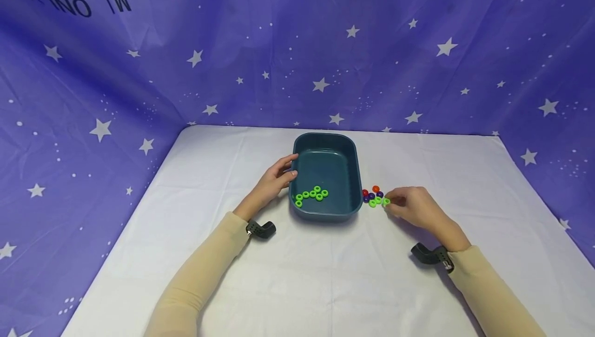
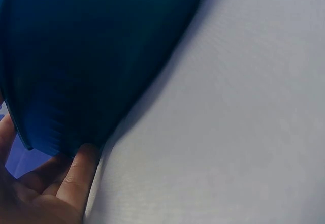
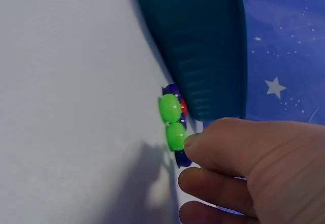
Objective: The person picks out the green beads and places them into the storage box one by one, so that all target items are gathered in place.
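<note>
A deep teal tray [image 1: 327,217] stands on the white-covered table with several bright green ring beads [image 1: 317,193] in its near end. My left hand [image 1: 274,181] rests its fingertips against the tray's left side; in the left wrist view those fingers [image 2: 80,176] touch the outer wall. Just right of the tray lies a small cluster of red, orange, dark purple beads [image 1: 371,196] and green beads. At the cluster's right edge my right hand [image 1: 412,206] pinches a green bead [image 1: 386,202] between thumb and forefinger. Its thumb hides part of the cluster in the right wrist view.
A white cloth [image 1: 279,285] covers the table. A purple star-printed curtain [image 1: 260,43] hangs behind it and at both sides. Dark wrist-worn devices [image 1: 262,229] sit on both wrists, over beige sleeves.
</note>
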`<state>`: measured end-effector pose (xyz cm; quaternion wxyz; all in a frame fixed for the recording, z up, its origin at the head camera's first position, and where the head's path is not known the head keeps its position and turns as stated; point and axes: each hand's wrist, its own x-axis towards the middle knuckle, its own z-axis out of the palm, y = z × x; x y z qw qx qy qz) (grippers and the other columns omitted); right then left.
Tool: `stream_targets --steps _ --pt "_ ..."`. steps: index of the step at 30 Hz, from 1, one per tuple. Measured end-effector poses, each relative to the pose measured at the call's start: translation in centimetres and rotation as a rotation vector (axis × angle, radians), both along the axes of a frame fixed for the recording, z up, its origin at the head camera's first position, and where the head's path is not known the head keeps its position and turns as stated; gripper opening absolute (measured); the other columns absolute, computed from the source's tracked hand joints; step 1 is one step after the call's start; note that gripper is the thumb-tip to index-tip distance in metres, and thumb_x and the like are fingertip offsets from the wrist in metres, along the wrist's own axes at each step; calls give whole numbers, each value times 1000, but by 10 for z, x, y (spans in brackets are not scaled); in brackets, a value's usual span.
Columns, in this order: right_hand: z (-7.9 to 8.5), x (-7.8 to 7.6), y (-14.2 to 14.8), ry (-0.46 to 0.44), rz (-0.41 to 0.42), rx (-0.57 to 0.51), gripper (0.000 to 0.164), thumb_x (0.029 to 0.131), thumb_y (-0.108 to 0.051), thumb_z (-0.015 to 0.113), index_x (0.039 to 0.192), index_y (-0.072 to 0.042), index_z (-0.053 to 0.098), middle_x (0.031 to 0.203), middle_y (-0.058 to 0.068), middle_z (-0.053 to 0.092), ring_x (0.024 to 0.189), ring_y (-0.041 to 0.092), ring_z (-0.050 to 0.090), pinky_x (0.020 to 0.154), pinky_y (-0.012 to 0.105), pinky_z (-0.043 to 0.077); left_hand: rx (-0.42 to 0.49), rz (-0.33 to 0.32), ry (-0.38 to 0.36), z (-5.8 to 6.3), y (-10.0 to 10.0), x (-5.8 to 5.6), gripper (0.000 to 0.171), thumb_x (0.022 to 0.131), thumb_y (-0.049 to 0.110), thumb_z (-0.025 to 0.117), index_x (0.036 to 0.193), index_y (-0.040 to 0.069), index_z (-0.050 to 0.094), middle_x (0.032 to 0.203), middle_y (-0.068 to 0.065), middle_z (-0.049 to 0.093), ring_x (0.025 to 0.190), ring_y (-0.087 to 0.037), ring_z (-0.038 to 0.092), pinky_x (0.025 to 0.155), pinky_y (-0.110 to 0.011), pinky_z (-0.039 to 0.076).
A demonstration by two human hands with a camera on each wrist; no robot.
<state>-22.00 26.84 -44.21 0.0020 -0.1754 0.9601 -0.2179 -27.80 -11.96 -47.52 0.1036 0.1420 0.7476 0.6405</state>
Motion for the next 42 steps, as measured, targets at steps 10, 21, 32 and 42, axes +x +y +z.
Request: stream_targets --steps 10,21,32,42 --pt "21 -9 -7 171 67 -55 21 83 -1 72 103 -1 78 88 8 78 76 17 67 67 30 52 -5 7 2 2 0 1 54 106 21 55 157 22 40 162 -20 35 146 -37 44 112 -57 45" --pt "46 -23 -46 240 122 -139 19 85 -3 73 103 -1 78 94 12 79 77 23 71 70 44 58 -5 -1 4 0 -1 0 55 105 22 55 158 22 39 162 -20 36 145 -37 45 112 -57 45" --pt "55 -33 -100 176 204 -169 23 88 -8 73 109 -1 77 90 10 78 76 18 69 70 35 58 3 4 3 1 -1 1 55 105 20 55 157 20 39 161 -22 36 145 -39 44 111 -56 47" --pt "47 -43 -125 123 222 -161 23 87 -10 73 107 0 77 92 10 78 78 19 70 71 36 60 -3 3 4 0 -1 1 54 105 22 56 157 21 40 162 -20 35 146 -37 44 112 -57 46"
